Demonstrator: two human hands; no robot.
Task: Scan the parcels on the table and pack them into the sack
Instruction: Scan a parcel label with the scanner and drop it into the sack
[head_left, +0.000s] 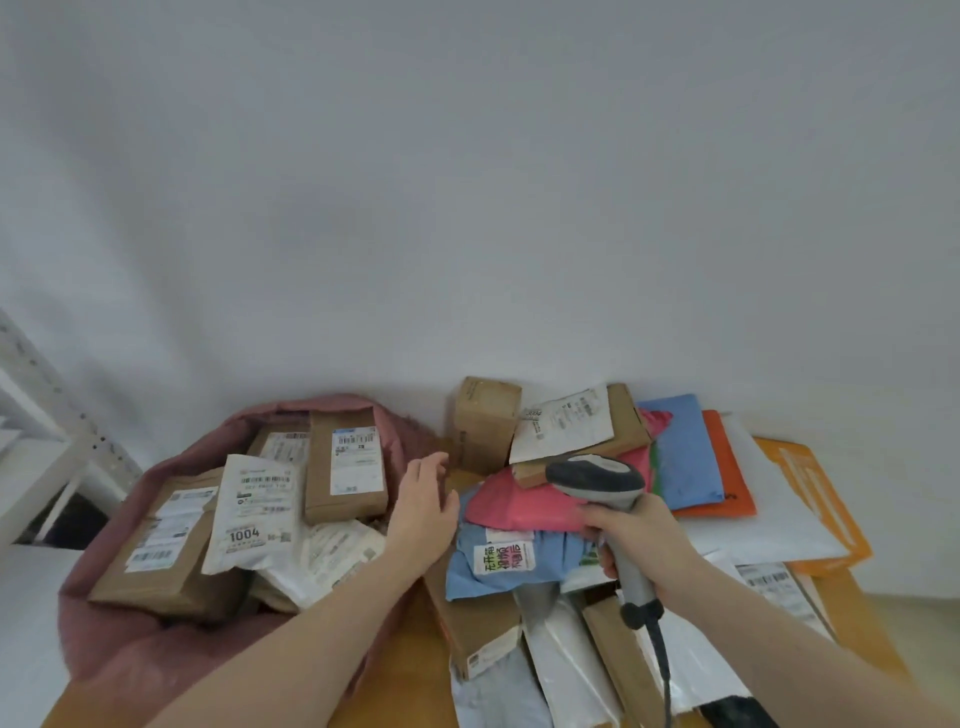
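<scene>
Scanner in right hand over parcel heap; left hand open between sack and heap.

Right hand grips the handle of a grey barcode scanner, fingers curled round it, head pointing left over a pink mailer; cable trails toward the near edge of the table. Left hand holds nothing, fingers straight and relaxed, palm down just beside the rim of the pink sack. Sack sits at the table's left end, mouth open, already holding brown boxes and a white labelled pouch marked 1004. On the table: pink mailer on top of a blue mailer, upright brown box at the far edge, flat blue, orange and white mailers toward the right edge, more boxes and white bags along the near edge.
</scene>
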